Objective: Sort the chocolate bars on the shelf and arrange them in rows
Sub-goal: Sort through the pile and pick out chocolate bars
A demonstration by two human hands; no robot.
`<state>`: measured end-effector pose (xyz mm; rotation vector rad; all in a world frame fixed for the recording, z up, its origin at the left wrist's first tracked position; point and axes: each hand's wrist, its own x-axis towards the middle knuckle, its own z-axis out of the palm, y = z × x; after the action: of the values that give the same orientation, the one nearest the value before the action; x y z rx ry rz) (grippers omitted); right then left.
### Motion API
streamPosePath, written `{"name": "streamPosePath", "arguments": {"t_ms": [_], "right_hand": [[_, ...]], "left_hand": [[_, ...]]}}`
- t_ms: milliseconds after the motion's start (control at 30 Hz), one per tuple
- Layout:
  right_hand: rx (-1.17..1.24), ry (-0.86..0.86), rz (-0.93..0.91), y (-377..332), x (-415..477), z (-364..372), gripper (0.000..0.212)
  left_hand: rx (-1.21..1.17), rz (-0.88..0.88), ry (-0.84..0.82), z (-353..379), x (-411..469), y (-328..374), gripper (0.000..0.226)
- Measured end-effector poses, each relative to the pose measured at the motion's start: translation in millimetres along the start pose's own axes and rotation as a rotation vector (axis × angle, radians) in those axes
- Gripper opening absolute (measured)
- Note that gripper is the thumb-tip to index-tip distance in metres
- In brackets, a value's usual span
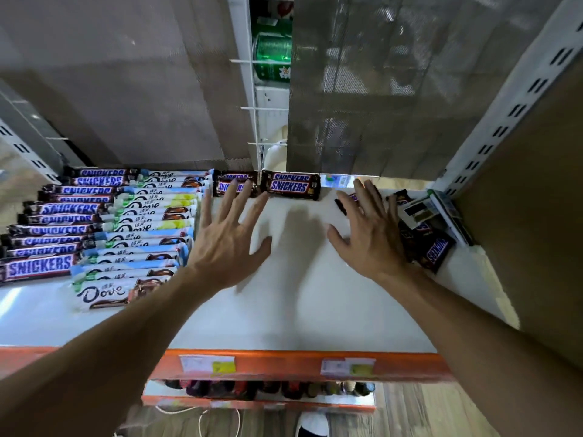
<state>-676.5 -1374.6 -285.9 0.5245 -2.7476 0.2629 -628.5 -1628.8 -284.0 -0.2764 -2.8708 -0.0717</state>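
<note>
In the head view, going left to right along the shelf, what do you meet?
Snickers row → Dove row → left hand → bare shelf → right hand → loose Snickers pile.

The shelf (284, 310) carried two sorts of chocolate bar. A column of long Snickers bars (56, 216) lay at the far left, about ten of them, though the rearmost overlapped too closely for a sure count. Beside it ran a column of Dove bars (145, 234), roughly fourteen, their edges likewise overlapping. At the back of the shelf stood two stacks of shorter Snickers bars: the left stack (235, 183) showed two, the right stack (291, 183) two. A loose heap of Snickers bars (432, 247) lay at the right, partly hidden, its number unclear. Two price labels (208, 363) were stuck on the orange shelf edge.
</note>
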Motion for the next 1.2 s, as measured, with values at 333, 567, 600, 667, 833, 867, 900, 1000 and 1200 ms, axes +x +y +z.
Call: {"name": "streamPosePath", "arguments": {"t_ms": [333,567,600,667,833,867,900,1000,1200], "right_hand": [[0.049,-0.029,0.211,-5,-67,-51,0.061],[0.053,-0.125,0.391,-1,-115,-90,0.065],[0.054,-0.143,0.403,1,-121,-92,0.067],[0.05,-0.156,0.424,10,-131,-98,0.065],[0.018,-0.133,0.432,32,-137,-115,0.067],[0.006,-0.129,0.432,37,-136,-117,0.068],[-0.004,-0.135,0.436,44,-133,-119,0.068],[-0.037,-0.208,0.431,58,-125,-116,0.071],[-0.034,-0.372,0.35,71,-100,-99,0.069]], "left_hand": [[-0.052,-0.012,-0.039,-55,-56,17,0.072],[-0.133,0.028,-0.141,-80,-76,55,0.068],[-0.13,0.037,-0.162,-79,-78,59,0.068],[-0.132,0.04,-0.205,-79,-77,71,0.067],[-0.13,0.105,-0.277,-73,-64,110,0.065],[-0.129,0.111,-0.294,-72,-60,116,0.065],[-0.126,0.111,-0.308,-70,-54,124,0.065],[-0.095,0.095,-0.373,-61,-42,143,0.059],[-0.027,0.08,-0.477,-39,-23,164,0.065]]}}
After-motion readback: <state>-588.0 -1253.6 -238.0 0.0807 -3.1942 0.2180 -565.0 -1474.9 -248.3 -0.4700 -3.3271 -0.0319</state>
